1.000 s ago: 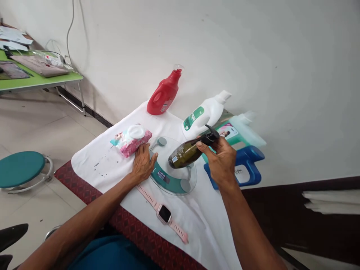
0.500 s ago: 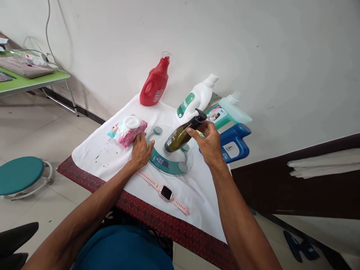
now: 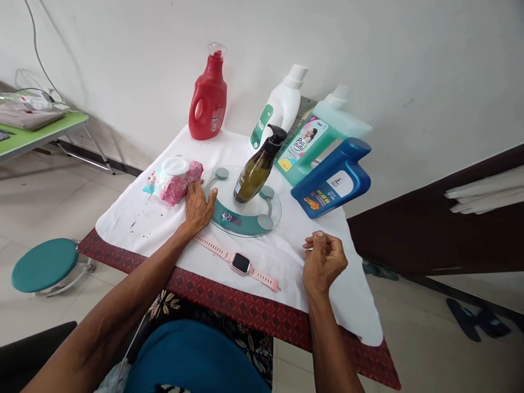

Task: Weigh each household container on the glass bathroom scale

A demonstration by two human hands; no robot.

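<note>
A brown-green pump bottle (image 3: 256, 173) with a black pump head stands on the round glass scale (image 3: 245, 224), whose display is lit. My left hand (image 3: 198, 207) is open, its fingers stretched along the scale's left edge and against the pink wet wipes pack (image 3: 180, 180). Nothing is in my right hand (image 3: 323, 259), which hovers over the cloth's right side with fingers loosely curled and apart. A pink smartwatch (image 3: 240, 263) lies flat in front of the scale, strap spread out.
Behind the scale stand a red jug (image 3: 208, 101), a white bottle (image 3: 280, 106), a green detergent jug (image 3: 319, 136) and a blue bottle (image 3: 333, 180). White cloth (image 3: 155, 240) covers the table. A teal stool (image 3: 45, 265) is at left, a green table (image 3: 61, 128) farther back.
My right hand has let go of the pump bottle and drawn back toward the near right. The bottle now stands on the scale, and the display reading differs. My left hand stays by the scale.
</note>
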